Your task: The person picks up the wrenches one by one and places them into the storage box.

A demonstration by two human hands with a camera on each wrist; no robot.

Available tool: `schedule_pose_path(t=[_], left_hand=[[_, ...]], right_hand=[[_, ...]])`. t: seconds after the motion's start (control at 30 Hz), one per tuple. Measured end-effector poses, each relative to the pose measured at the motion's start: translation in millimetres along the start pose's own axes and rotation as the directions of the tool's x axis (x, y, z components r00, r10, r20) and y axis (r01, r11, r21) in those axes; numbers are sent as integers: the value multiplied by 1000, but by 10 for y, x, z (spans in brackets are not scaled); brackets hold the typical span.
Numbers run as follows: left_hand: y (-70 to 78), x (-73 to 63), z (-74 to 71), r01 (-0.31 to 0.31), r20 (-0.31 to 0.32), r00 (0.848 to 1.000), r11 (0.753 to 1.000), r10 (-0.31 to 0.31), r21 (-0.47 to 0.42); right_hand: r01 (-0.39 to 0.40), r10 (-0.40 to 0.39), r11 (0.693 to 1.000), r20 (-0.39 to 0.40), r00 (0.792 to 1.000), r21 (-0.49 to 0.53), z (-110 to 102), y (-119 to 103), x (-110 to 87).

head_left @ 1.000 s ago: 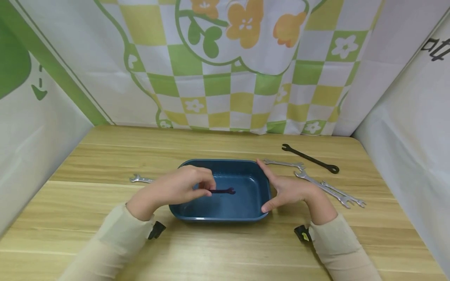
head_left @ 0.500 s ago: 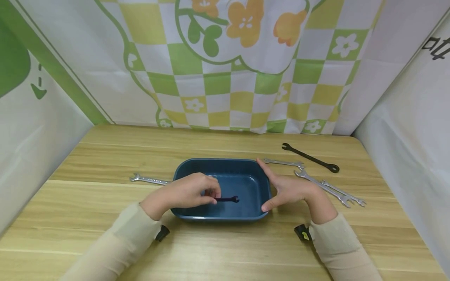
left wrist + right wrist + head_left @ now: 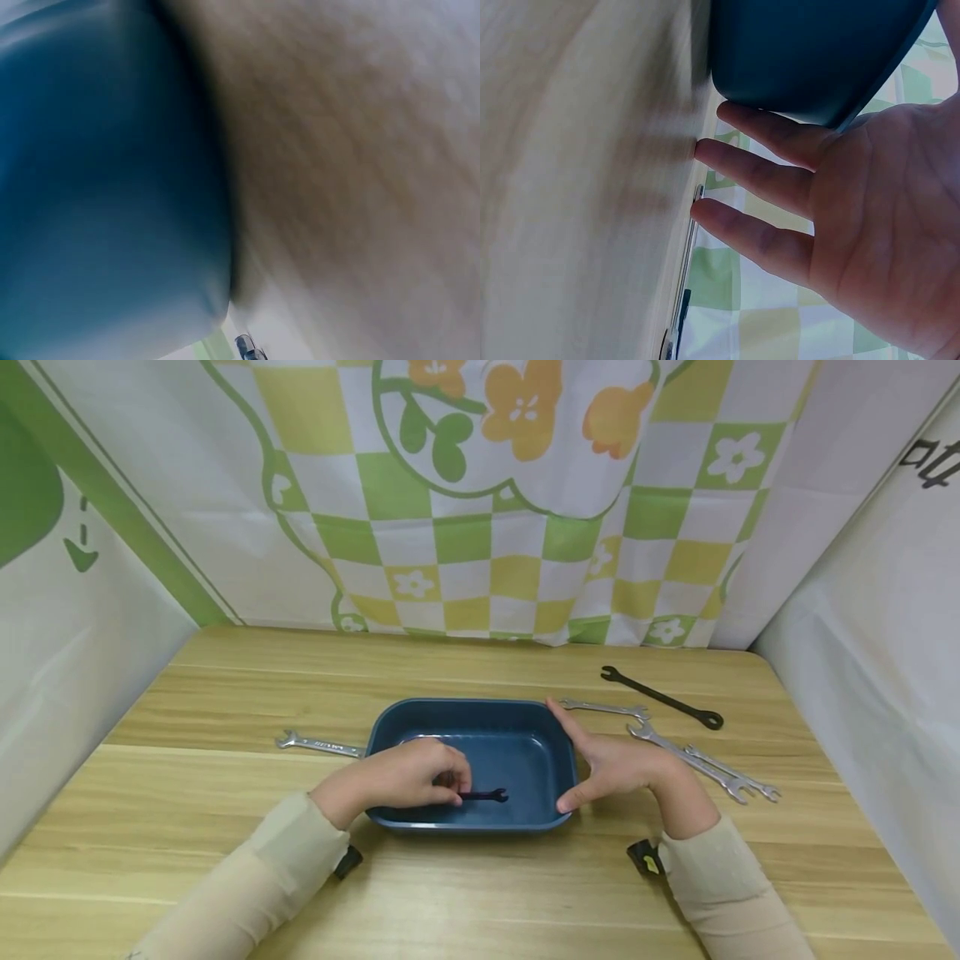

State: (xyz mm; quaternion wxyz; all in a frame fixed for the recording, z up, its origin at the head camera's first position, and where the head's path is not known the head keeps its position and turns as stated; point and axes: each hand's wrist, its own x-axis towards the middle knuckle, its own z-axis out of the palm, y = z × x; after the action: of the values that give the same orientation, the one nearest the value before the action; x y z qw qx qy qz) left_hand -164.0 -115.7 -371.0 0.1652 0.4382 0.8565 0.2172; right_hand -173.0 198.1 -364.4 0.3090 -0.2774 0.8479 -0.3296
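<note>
My left hand (image 3: 412, 774) reaches into a dark blue rectangular tray (image 3: 465, 828) and pinches a small dark open-end wrench (image 3: 487, 795) low over its floor. The wrench's far end is hidden by my fingers. In the left wrist view the tray wall (image 3: 112, 187) fills the left side, beside a blurred patch of skin. Spread along the right end of the tray, my right hand (image 3: 618, 768) touches the rim, thumb at the near corner and a finger at the far one. In the right wrist view that hand (image 3: 885, 217) has its fingers (image 3: 757, 176) straight, beside and under the tray wall (image 3: 802, 52).
Left of the tray lies a silver wrench (image 3: 322, 745), its right end at the tray wall. Beyond my right hand are a small silver wrench (image 3: 603, 707), a larger silver wrench (image 3: 693, 762), a thin one (image 3: 735, 774) and a long black wrench (image 3: 660, 697). A checked cloth (image 3: 517, 568) hangs behind.
My left hand has moved right and down into the tray, lowering the dark wrench toward its floor. More of the silver wrench at left now shows. The right hand stays put.
</note>
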Motion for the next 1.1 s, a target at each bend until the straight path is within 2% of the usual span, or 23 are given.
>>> schedule_pose_path(t=[0.73,1.1], left_hand=[[-103,37,41,5,77,997,1000,-4,-3],[-110,34,33,34,70,997,999,-35,11]], right_hand=[[11,-11,1000,-4,1000,-11,0,-4,0],[9,-9,1000,-4,1000,-8,-3,-1,3]])
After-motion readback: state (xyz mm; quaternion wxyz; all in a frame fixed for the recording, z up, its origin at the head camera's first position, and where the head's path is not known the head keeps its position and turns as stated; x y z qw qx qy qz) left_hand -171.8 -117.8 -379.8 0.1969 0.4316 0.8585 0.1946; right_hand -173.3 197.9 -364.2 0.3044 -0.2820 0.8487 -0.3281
